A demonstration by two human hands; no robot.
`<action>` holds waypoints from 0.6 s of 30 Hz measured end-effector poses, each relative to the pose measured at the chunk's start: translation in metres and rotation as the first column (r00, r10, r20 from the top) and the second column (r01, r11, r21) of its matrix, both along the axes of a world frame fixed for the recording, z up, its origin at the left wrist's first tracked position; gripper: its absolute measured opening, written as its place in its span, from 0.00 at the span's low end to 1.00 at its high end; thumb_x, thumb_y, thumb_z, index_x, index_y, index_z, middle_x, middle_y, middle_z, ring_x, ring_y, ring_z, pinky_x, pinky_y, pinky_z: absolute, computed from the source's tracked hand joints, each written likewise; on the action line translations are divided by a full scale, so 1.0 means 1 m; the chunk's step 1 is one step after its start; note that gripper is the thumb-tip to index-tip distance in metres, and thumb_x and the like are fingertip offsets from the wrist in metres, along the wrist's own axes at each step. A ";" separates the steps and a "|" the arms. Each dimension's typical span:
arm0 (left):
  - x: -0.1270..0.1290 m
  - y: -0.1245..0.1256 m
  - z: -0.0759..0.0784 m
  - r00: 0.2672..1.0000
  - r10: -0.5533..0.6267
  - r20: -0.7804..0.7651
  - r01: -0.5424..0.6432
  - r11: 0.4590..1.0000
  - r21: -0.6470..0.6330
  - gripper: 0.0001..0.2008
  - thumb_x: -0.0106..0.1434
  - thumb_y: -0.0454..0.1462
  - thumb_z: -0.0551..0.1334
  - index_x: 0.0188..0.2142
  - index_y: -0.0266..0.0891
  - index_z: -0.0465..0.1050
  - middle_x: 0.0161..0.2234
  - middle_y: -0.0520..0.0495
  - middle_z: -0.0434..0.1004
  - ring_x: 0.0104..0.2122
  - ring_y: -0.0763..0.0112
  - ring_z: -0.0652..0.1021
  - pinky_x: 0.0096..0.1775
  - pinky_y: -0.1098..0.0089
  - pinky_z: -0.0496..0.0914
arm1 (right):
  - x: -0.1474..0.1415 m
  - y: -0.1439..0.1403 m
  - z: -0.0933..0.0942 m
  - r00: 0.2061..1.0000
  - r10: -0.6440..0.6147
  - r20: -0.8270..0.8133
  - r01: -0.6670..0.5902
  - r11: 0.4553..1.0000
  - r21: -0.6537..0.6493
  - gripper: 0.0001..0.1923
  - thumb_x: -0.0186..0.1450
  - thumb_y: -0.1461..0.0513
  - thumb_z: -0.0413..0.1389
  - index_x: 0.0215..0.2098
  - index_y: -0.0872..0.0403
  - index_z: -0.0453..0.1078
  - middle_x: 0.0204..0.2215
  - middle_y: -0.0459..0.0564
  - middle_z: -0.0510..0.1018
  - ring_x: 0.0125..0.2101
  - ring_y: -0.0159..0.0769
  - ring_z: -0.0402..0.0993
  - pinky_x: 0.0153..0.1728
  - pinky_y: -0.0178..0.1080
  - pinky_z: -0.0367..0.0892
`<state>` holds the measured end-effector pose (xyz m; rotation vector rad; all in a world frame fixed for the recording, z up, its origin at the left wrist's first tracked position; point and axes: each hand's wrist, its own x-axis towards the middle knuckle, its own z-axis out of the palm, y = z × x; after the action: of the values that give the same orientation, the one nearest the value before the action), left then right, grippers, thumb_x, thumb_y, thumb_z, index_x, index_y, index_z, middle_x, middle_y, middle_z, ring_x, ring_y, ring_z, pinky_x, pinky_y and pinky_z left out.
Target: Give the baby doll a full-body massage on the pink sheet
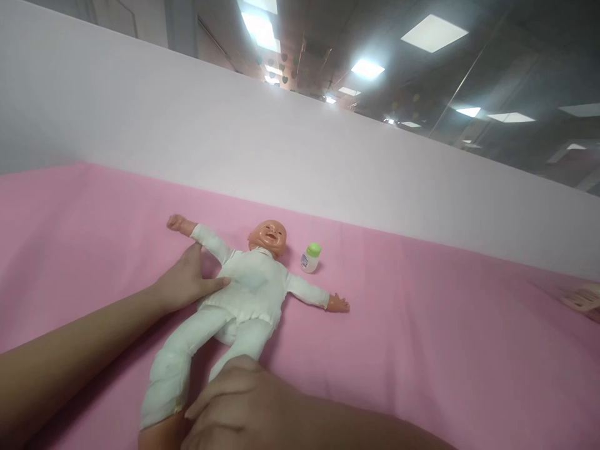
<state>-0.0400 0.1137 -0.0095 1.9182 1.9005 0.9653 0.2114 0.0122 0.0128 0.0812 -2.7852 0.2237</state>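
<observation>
Doll [244, 294] feet hidden under right hand [234, 406], left hand [187, 281] at its side

Pink-covered work surface [445, 325] backed by a plain white partition [281, 144], with a dim ceiling above.
The pink cloth fills the lower half of the head view and meets the partition along a line that slopes down from left to right. The partition is smooth and unmarked. Beyond its top edge, a dark ceiling carries several square recessed light panels [434, 32], all lit, some brighter than others. A glass wall [515, 94] at upper right reflects further panels. A pale object [584, 299] lies at the cloth's right edge, too cropped to identify.
</observation>
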 end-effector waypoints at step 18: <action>0.011 -0.006 -0.008 0.794 -0.310 -0.524 0.389 0.920 0.046 0.42 0.63 0.50 0.63 0.73 0.49 0.51 0.72 0.37 0.50 0.69 0.34 0.53 0.63 0.41 0.56 | 0.009 0.053 -0.001 0.751 -0.526 -0.398 0.488 0.849 -0.201 0.19 0.55 0.63 0.59 0.45 0.52 0.70 0.59 0.58 0.72 0.67 0.52 0.59 0.66 0.59 0.56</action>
<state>-0.0290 0.1077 -0.0177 2.7102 1.6280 0.5302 0.2204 0.0648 0.0117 -0.5781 -2.2290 0.1567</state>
